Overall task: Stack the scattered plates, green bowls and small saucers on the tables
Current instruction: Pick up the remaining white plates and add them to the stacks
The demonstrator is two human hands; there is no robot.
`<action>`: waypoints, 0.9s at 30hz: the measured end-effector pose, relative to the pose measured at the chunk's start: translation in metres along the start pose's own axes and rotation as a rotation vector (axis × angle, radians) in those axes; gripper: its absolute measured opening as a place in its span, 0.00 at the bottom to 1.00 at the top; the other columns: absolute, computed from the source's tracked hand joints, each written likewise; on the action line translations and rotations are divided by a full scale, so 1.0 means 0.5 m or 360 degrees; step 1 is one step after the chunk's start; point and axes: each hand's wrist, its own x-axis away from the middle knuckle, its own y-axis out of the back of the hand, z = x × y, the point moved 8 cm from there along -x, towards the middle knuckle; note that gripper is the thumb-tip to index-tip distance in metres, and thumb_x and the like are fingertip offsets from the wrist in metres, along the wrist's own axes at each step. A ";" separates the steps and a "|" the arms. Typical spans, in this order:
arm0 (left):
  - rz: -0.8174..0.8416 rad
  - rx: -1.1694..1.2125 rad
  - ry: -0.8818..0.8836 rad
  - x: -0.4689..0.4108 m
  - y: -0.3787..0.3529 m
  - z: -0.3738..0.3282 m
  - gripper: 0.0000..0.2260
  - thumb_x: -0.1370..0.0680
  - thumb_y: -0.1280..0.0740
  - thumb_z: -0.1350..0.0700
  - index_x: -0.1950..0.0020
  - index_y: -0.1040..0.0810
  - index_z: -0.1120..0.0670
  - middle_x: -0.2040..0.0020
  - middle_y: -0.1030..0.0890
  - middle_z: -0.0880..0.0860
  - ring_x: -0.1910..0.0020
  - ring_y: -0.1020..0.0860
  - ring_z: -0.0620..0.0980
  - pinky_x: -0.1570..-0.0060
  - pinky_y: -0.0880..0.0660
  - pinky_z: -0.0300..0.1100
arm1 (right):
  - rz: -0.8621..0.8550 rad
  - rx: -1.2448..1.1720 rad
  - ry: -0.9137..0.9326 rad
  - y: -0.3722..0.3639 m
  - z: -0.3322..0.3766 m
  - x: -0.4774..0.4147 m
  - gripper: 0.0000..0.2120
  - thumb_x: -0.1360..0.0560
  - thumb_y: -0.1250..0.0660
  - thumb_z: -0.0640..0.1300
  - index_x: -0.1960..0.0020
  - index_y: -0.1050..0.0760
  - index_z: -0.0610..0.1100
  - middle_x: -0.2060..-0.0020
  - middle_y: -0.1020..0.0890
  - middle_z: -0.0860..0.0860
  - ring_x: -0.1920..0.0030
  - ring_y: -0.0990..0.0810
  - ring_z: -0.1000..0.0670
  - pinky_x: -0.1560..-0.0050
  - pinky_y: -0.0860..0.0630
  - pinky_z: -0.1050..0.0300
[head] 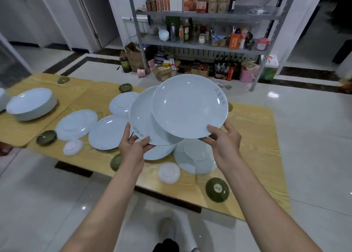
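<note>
Centre frame: left hand [133, 146] fingers pinch the lower plate [142, 122]; right hand [223, 140] fingers pinch the upper plate [188, 106], glossy pale blue, overlapping it above the worktop [253, 137].

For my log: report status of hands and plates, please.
Left hand grips round white ceramic plate. Right hand grips second white plate, overlapping above it. Scattered plates lie beneath on yellow wooden table.

Smooth glossy glaze is showing on white plates [190, 106] and green bowls [217, 189]; tables [253, 133] are showing matt pale wood grain; floor tiles [308, 122] are shining, polished; shelving rack [207, 15] is looking grey metal.
</note>
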 end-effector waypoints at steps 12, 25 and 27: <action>-0.0321 0.0079 -0.0123 0.017 0.282 -0.141 0.38 0.26 0.32 0.74 0.23 0.37 0.47 0.41 0.22 0.51 0.53 0.16 0.50 0.57 0.17 0.48 | 0.0224 0.0097 -0.0060 -0.254 -0.131 0.101 0.17 0.25 0.34 0.27 0.41 0.22 0.43 0.48 0.15 0.43 0.55 0.15 0.44 0.55 0.17 0.50; -0.0458 0.0167 -0.0205 -0.077 0.674 -0.311 0.36 0.28 0.31 0.75 0.26 0.30 0.46 0.43 0.17 0.52 0.45 0.18 0.54 0.53 0.18 0.52 | 0.0342 0.0111 -0.0261 -0.610 -0.409 0.213 0.20 0.26 0.34 0.26 0.36 0.24 0.39 0.45 0.16 0.41 0.54 0.15 0.43 0.58 0.17 0.51; -0.0487 0.0176 -0.0225 -0.092 0.715 -0.332 0.36 0.28 0.32 0.75 0.27 0.29 0.46 0.46 0.17 0.51 0.47 0.17 0.53 0.50 0.18 0.56 | 0.0362 0.0119 -0.0280 -0.650 -0.436 0.217 0.21 0.27 0.33 0.27 0.36 0.24 0.40 0.47 0.15 0.43 0.55 0.14 0.44 0.57 0.17 0.49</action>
